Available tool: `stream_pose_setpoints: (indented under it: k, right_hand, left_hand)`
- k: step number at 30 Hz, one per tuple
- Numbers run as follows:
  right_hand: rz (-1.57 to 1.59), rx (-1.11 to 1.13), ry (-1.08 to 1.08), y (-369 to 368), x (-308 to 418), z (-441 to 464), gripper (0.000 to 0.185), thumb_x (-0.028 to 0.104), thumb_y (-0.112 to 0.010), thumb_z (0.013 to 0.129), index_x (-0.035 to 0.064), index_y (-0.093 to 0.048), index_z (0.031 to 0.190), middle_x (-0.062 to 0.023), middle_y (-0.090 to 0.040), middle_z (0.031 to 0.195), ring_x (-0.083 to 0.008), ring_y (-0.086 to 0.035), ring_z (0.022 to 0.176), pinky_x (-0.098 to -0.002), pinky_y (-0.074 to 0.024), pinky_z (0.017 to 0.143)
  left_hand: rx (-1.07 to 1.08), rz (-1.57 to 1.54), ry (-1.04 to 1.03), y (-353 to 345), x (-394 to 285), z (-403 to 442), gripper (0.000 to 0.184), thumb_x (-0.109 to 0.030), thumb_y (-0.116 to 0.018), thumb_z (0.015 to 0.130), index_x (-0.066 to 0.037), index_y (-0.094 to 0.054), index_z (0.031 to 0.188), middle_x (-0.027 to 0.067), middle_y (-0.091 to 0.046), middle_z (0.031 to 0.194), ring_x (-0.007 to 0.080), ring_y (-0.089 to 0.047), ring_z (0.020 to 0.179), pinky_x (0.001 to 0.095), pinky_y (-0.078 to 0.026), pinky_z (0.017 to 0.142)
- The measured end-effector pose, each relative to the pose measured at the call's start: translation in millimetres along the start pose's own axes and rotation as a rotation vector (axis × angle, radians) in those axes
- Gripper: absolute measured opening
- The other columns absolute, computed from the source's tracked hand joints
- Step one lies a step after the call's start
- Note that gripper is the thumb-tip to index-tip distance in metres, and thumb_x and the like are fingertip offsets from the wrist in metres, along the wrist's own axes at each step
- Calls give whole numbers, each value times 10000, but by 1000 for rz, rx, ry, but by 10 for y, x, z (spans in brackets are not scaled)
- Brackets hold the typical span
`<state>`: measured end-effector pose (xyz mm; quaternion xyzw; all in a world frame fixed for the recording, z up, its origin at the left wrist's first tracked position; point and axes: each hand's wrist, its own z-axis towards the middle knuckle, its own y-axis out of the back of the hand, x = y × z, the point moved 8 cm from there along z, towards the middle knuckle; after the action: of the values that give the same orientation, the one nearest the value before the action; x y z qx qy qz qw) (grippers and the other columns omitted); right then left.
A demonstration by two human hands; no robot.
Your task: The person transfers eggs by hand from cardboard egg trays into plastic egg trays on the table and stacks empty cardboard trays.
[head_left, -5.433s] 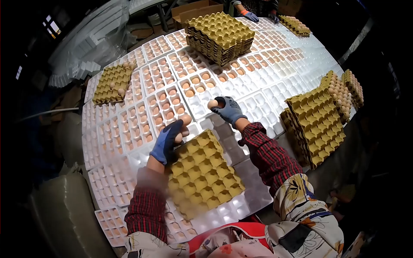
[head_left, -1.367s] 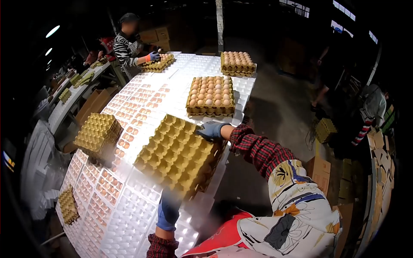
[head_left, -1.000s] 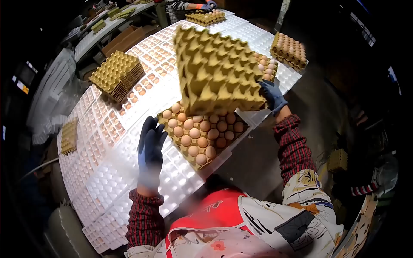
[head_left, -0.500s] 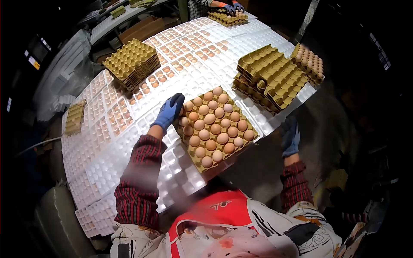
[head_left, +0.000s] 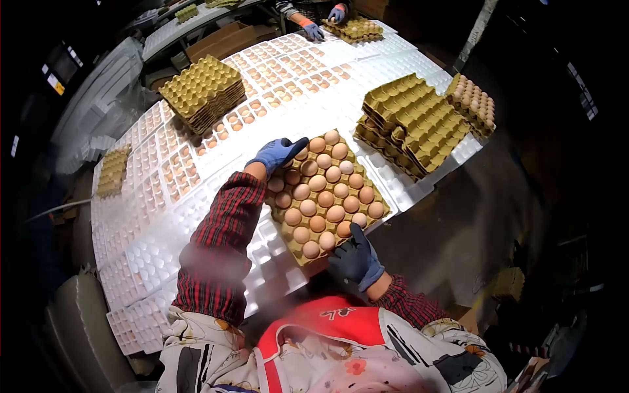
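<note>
A yellow-brown egg tray point(head_left: 303, 257) full of brown and pinkish eggs lies in front of me, over white foam trays. My left hand point(head_left: 278, 154), in a blue glove with dark fingertips, is closed at the tray's far left corner, its fingers reaching beside an egg point(head_left: 301, 154). At the near right edge, my right hand point(head_left: 357, 259) grips the tray in a dark blue glove, thumb on top by the eggs. Its other fingers are hidden under the edge.
White foam trays point(head_left: 147, 252) cover the table, many holding eggs. Stacks of egg trays stand at left point(head_left: 202, 88) and right point(head_left: 416, 121). A tray of eggs point(head_left: 473, 101) sits at the far right. Across the table, another person's gloved hands point(head_left: 313, 30) work near a tray point(head_left: 354, 31).
My right hand has come in from the right, away from the tray, to its near edge. My left hand has slid along to the far corner. The other person's hands have spread apart.
</note>
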<state>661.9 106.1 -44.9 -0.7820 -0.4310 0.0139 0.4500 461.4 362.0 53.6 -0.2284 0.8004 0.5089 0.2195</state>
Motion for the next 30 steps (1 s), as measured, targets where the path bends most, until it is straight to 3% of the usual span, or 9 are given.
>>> stream_pose_setpoints:
  k: [4,6,8,11,17,20,26,29,30]
  right_hand:
    - [47,-39,82,-205,32,-100,465,497,-621,897,204,-545,1250,-20,-540,1293,-264,-480,1233,-474,-408,994]
    - [19,-74,157,-98,73,-43,390,481,-625,906,205,-606,1181,-8,-593,1244,-247,-523,1197,-438,-445,980]
    - [-181,37,329,85,176,74,407,384,-532,993,132,-522,1312,-52,-562,1228,-201,-551,1093,-340,-417,987]
    - [-812,151,824,-350,347,-179,351,257,-489,1029,13,-518,1278,-62,-561,1214,-179,-543,1097,-320,-428,946]
    - [-857,23,657,-1292,-11,21,412,175,-619,957,-27,-478,1287,-76,-540,1197,-157,-517,1051,-304,-444,913]
    - [-956,98,598,-1333,-384,641,447,88,-692,896,-12,-481,1277,-54,-542,1149,-139,-519,981,-276,-467,861]
    - [-1202,297,732,-1214,-1000,1916,446,139,-736,857,1,-567,1246,-53,-635,1109,-135,-573,1022,-278,-474,888]
    - [-1377,86,617,-1323,-897,1802,436,223,-749,831,16,-604,1187,-125,-651,1105,-227,-618,988,-353,-487,885]
    - [-1853,-50,986,-1667,-806,1421,435,243,-735,814,25,-615,1171,-157,-638,1127,-309,-602,1018,-428,-471,914]
  left_hand:
    - [-221,-56,-141,212,-74,-422,848,-806,-524,755,-13,-670,1021,224,-684,1019,354,-657,978,423,-495,869]
    - [-343,-61,-171,322,-25,-701,738,-740,-539,814,-30,-662,970,197,-685,923,342,-656,890,414,-498,810]
    - [-431,-95,-115,403,159,-999,729,-740,-549,807,-31,-654,945,179,-681,887,329,-656,846,411,-499,779]
    - [-468,-210,16,514,483,-1593,714,-714,-558,821,-17,-644,955,166,-680,863,311,-657,811,397,-504,741]
    - [-879,-720,279,252,1908,-2997,512,-501,-613,918,4,-638,993,86,-651,864,170,-595,808,333,-495,758]
    - [-1078,-890,431,-122,2650,-3472,514,-520,-643,895,-8,-635,941,58,-645,812,156,-580,744,325,-492,693]
    - [-1009,-1196,374,-827,3902,-3396,532,-482,-585,951,7,-615,1160,74,-648,1038,157,-575,921,320,-484,826]
    - [-783,-1352,222,-1054,4072,-3476,470,-332,-571,988,23,-553,1295,76,-621,1195,159,-568,1050,315,-466,930]
    - [-784,-1237,261,-840,3822,-3677,411,-249,-552,1002,25,-542,1308,74,-620,1209,149,-563,1067,306,-458,949]
